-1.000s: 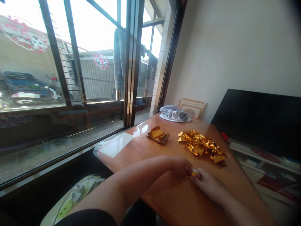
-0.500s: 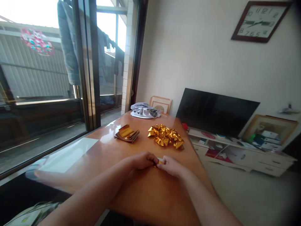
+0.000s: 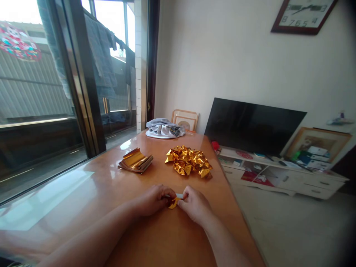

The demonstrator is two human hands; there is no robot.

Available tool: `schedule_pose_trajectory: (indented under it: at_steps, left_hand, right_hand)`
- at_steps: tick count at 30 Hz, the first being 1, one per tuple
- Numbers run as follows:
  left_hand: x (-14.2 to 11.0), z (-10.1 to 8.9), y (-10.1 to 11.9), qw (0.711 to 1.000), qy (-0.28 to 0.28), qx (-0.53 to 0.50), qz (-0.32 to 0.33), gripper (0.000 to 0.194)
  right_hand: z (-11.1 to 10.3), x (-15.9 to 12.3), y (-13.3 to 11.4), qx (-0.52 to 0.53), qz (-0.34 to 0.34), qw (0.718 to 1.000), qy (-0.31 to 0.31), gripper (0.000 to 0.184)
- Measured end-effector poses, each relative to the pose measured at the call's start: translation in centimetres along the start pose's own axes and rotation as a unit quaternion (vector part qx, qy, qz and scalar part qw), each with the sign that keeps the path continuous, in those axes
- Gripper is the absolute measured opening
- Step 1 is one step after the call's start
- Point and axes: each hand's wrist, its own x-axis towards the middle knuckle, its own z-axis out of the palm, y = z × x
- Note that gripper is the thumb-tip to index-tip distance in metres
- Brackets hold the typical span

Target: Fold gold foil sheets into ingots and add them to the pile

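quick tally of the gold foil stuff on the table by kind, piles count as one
stack of gold foil sheets: 1
heap of crumpled gold foil pieces: 1
foil piece in left hand and right hand: 1
total: 3

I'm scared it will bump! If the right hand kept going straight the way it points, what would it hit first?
The small piece of gold foil comes first, since the right hand is already at it with its fingertips. The left hand lies just beyond, though depth is hard to judge.
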Motion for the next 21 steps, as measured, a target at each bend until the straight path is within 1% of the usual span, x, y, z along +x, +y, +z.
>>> schedule_pose_trajectory:
  at_steps: [2, 4, 7, 12, 15, 17, 19, 21]
  left_hand:
    - [-0.1, -0.2, 0.1, 0.999, 0.038, 0.024, -0.023, 0.041]
    - [-0.1, -0.4, 0.1, 0.996, 0.062, 0.045, -0.045, 0.045]
    - [-0.1, -0.7, -0.1, 0.992, 0.064, 0.071, -0.079, 0.042]
    - [0.2, -1.0, 0.0, 0.988, 0.051, 0.089, -0.116, 0.039]
    - [0.3, -1.1, 0.1, 0.987, 0.044, 0.091, -0.127, 0.04]
    - [0.3, -1.2, 0.2, 0.986, 0.038, 0.09, -0.133, 0.038]
    - [0.3, -1.2, 0.2, 0.987, 0.032, 0.089, -0.13, 0.034]
    - [0.2, -1.3, 0.2, 0.989, 0.032, 0.089, -0.117, 0.028]
  right_hand:
    - [0.0, 0.0, 0.1, 0.003, -0.025, 0.998, 0.051, 0.025]
    - [0.1, 0.1, 0.2, 0.006, -0.042, 0.997, 0.072, 0.034]
    - [0.5, 0.4, 0.5, 0.013, -0.046, 0.997, 0.057, 0.041]
    - [0.9, 1.0, 0.8, 0.022, -0.047, 0.998, 0.041, 0.043]
    - [0.8, 1.3, 0.8, 0.023, -0.04, 0.999, 0.025, 0.038]
    - [0.6, 1.4, 0.7, 0.017, -0.038, 0.999, 0.016, 0.027]
    - [0.4, 1.3, 0.4, 0.003, -0.048, 0.999, 0.012, 0.017]
    - [0.2, 1.1, -0.1, -0.017, -0.068, 0.997, 0.018, 0.013]
